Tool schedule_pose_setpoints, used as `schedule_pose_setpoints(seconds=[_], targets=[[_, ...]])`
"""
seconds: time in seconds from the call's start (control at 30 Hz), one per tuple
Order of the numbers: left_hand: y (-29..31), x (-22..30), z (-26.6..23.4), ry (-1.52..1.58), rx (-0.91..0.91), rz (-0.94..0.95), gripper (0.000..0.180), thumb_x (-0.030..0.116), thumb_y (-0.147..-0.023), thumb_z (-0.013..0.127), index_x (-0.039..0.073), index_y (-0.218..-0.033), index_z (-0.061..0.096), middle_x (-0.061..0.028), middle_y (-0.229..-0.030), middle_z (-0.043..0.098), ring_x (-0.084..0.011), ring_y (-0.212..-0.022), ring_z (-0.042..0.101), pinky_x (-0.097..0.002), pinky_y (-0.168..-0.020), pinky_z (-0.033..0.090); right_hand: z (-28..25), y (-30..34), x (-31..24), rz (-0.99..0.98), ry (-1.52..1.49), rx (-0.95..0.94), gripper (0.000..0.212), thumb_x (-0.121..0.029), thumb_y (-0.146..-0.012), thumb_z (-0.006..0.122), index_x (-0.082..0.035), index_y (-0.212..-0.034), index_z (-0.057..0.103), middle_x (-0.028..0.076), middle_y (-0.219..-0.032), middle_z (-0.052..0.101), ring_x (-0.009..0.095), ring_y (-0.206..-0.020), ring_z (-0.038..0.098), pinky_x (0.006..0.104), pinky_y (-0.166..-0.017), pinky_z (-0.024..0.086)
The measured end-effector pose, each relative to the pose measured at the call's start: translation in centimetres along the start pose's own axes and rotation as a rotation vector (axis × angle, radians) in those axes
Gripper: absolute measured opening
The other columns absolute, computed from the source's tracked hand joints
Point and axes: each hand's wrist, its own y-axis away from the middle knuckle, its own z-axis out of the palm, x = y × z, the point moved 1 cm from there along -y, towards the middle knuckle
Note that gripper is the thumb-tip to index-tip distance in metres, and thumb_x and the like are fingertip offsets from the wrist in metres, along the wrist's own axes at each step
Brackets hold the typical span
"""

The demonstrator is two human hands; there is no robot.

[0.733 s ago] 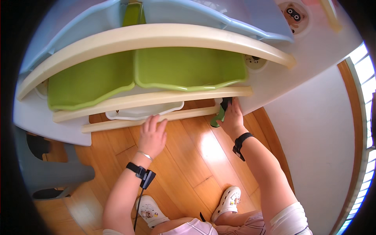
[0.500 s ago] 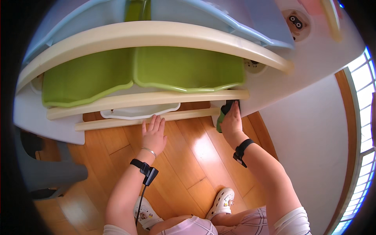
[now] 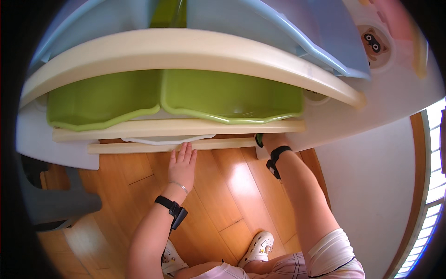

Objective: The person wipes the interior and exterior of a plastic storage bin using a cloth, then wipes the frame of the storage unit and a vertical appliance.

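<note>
Wearing a thin silvery bracelet (image 3: 180,187) on the left wrist (image 3: 175,192) and, just behind it, a black strap (image 3: 163,202) bearing a boxy black module (image 3: 179,215). Wearing another black strap (image 3: 280,151) on the right wrist (image 3: 274,145), with a small dark box (image 3: 273,169). Also showing a white right sleeve (image 3: 325,246) crossed by a thin dark line, pale pinkish bottoms (image 3: 288,264) patterned with dark lines, and off-white perforated clogs (image 3: 258,249) bearing small charms.

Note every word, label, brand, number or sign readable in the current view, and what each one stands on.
None can be read.
Round animal sticker at upper right: a picture, no legible lettering.
Charms on the right clog: too small to tell whether they bear letters.
Green object at the right hand: mostly hidden, no lettering shows.
Green bins and blue bins: no text visible.
</note>
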Motion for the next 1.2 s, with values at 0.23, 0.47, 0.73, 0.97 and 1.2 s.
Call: schedule_pose_setpoints(seconds=[0.23,0.47,0.73,0.97,1.2], targets=[[1.1,-0.2,2.3,-0.142,0.029,-0.064,0.076,0.034,-0.083,0.062,0.015,-0.149,0.028,-0.0113,-0.158,0.015,-0.0268,-0.146,0.008,-0.05,-0.116,0.009,-5.4,7.0,-4.2,-0.296,0.997,-0.158,0.052,-0.03,-0.095,0.037,-0.01,-0.143,0.041,0.012,-0.153,0.03,0.034,-0.142,0.022,0.052,-0.114,0.006],[-0.2,1.2,-0.1,0.028,-0.065,-0.083,0.06,0.021,-0.095,0.041,0.019,-0.151,0.022,-0.0096,-0.158,0.015,-0.0268,-0.147,0.007,-0.0512,-0.116,0.007,-10.7,14.9,0.8,-0.444,0.994,0.217,0.051,-0.029,-0.089,0.044,-0.005,-0.134,0.05,0.014,-0.146,0.04,0.033,-0.14,0.027,0.0488,-0.114,0.016],[0.6,0.1,-1.5,0.215,0.093,-0.076,0.074,0.034,-0.084,0.065,0.014,-0.147,0.032,-0.0117,-0.153,0.028,-0.0276,-0.144,0.016,-0.0512,-0.115,0.012,-13.3,14.4,0.9,-0.355,0.764,0.541,0.046,-0.023,-0.085,0.049,-0.009,-0.128,0.055,0.007,-0.137,0.049,0.026,-0.138,0.032,0.0463,-0.112,0.024],[4.1,-1.0,-1.5,0.356,0.113,-0.01,0.069,0.032,-0.084,0.064,0.011,-0.144,0.036,-0.0144,-0.147,0.037,-0.0295,-0.143,0.021,-0.0521,-0.115,0.012,-8.7,12.9,4.3,-0.568,0.923,0.624,0.047,-0.019,-0.085,0.051,-0.01,-0.131,0.053,0.004,-0.14,0.046,0.023,-0.138,0.03,0.0465,-0.111,0.026],[4.0,-0.4,-6.7,0.343,0.393,0.132,0.066,0.025,-0.08,0.067,0.011,-0.14,0.042,-0.0155,-0.149,0.031,-0.0348,-0.141,0.023,-0.0545,-0.114,0.015,-19.6,13.6,-0.3,-0.295,0.61,0.699,0.059,-0.034,-0.073,0.065,-0.01,-0.126,0.057,0.007,-0.138,0.047,0.026,-0.139,0.03,0.0516,-0.111,0.021]])
